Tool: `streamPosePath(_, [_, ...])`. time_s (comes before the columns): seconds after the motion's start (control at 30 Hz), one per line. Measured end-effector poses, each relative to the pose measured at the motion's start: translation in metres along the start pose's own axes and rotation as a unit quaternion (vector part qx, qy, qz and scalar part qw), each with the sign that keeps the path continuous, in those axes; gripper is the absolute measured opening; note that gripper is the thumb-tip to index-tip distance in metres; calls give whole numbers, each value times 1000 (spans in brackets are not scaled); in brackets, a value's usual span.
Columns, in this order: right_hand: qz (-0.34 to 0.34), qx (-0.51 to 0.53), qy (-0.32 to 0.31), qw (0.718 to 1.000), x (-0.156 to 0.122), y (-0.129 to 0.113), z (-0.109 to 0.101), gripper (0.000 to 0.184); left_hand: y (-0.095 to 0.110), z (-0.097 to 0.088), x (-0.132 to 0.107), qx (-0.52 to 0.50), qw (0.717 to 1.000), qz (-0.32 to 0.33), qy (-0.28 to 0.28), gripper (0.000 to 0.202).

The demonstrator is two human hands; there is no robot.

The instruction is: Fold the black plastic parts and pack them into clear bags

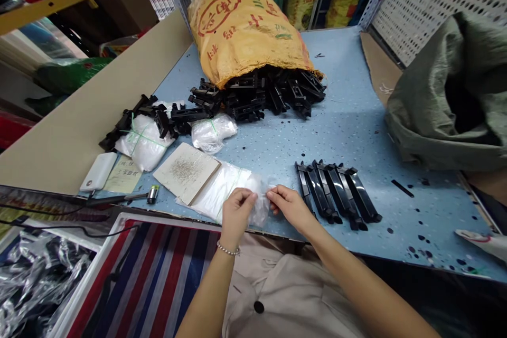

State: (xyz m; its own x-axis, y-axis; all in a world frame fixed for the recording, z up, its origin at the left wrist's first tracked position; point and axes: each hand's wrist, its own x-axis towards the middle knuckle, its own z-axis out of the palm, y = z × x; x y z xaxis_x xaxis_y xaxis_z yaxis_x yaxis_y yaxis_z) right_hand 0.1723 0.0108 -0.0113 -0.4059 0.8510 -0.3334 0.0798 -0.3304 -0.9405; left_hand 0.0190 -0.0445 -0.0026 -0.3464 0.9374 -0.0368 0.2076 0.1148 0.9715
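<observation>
At the near edge of the bench (273,142), the left hand (237,210) and right hand (291,207) pinched a clear bag (260,212), no part visible inside it. Black parts (339,193) lay loose in a row to its right, while dark pieces in plastic (43,274) lay below the left end.

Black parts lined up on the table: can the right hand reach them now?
Probably yes: the right hand is close beside the lined-up black parts, nothing visible between, though it is pinching a clear bag.
</observation>
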Motion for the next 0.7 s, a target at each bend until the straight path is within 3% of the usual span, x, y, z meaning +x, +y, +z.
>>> streamPosePath(0.1, [3, -4, 13, 1000, -1, 3, -3, 33, -9, -2, 3, -55, 997, -47, 30, 20])
streamPosePath(0.2, [4, 0, 13, 1000, -2, 6, -4, 33, -12, -1, 3, -48, 997, -42, 53, 15])
streamPosePath(0.33, [0, 13, 4, 1000, -3, 4, -2, 31, -8, 2, -3, 95, 987, 91, 88, 17])
streamPosePath(0.43, [-3, 21, -3, 1000, -4, 3, -1, 28, -2, 5, -8, 177, 967, 175, 54, 24])
streamPosePath(0.57, [-18, -8, -4, 1000, -4, 6, -1, 25, 1, 10, -9, 159, 979, 128, -25, 19])
streamPosePath(0.7, [-16, -31, 0, 999, -5, 11, -3, 28, -2, 15, -4, 90, 994, 48, -41, 11])
